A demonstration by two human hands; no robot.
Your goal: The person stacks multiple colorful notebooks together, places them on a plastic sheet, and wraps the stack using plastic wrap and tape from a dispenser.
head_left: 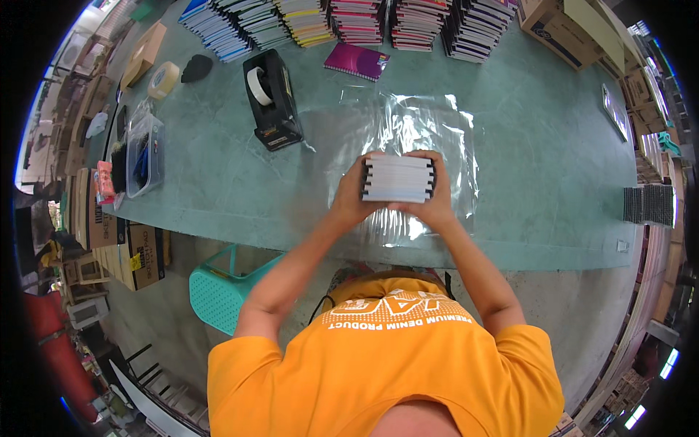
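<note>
Between my two hands is a stack of small notebooks (398, 179), its white page edges facing up at me and dark bindings showing along both sides. My left hand (354, 191) is closed around the left side of the stack. On the right side my right hand (435, 195) grips it the same way, its fingertips meeting the near edge. Beneath the stack, sheets of clear plastic film (455, 138) lie spread and shiny on the green table. Whether the stack touches the film cannot be told.
Left of the film stands a black tape dispenser (275, 102). A purple notebook (357, 61) lies beyond it, before rows of stacked notebooks (357, 22). A clear plastic bin (145, 156) and a tape roll (163, 80) sit left. Cardboard boxes (564, 33) stand far right; a turquoise stool (218, 291) is below.
</note>
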